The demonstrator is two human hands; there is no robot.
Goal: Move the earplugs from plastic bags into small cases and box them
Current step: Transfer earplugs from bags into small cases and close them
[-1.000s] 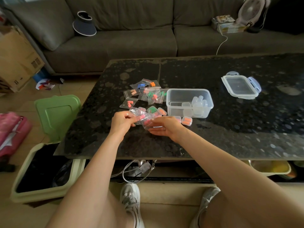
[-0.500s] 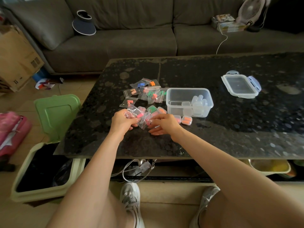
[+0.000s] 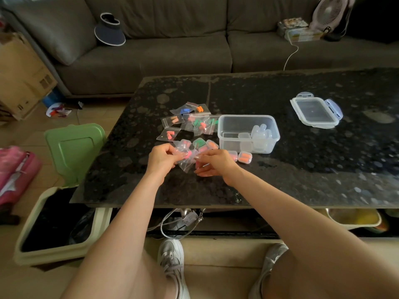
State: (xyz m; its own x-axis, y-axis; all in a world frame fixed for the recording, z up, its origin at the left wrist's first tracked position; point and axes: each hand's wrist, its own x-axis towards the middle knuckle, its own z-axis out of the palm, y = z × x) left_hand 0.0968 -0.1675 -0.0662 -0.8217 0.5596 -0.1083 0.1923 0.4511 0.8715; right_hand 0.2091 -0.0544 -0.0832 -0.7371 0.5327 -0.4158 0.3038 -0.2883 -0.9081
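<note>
My left hand (image 3: 162, 158) and my right hand (image 3: 212, 161) both pinch a small clear plastic bag (image 3: 187, 160) with pink earplugs, held just above the dark table (image 3: 280, 175). Beyond it lie several bags of coloured earplugs (image 3: 192, 120). Filled small cases (image 3: 245, 157) sit right of my right hand, others (image 3: 204, 144) just behind the bag. The clear box (image 3: 248, 132) holds several empty small cases.
The box's lid (image 3: 315, 110) lies at the table's right. A green-lidded bin (image 3: 60, 190) stands open left of the table. A sofa (image 3: 194, 46) runs along the back, with a fan (image 3: 328, 11) on it.
Both hands have shifted slightly and worked at the bag between them; the bag now hangs lower between the fingers. Nothing else on the table moved.
</note>
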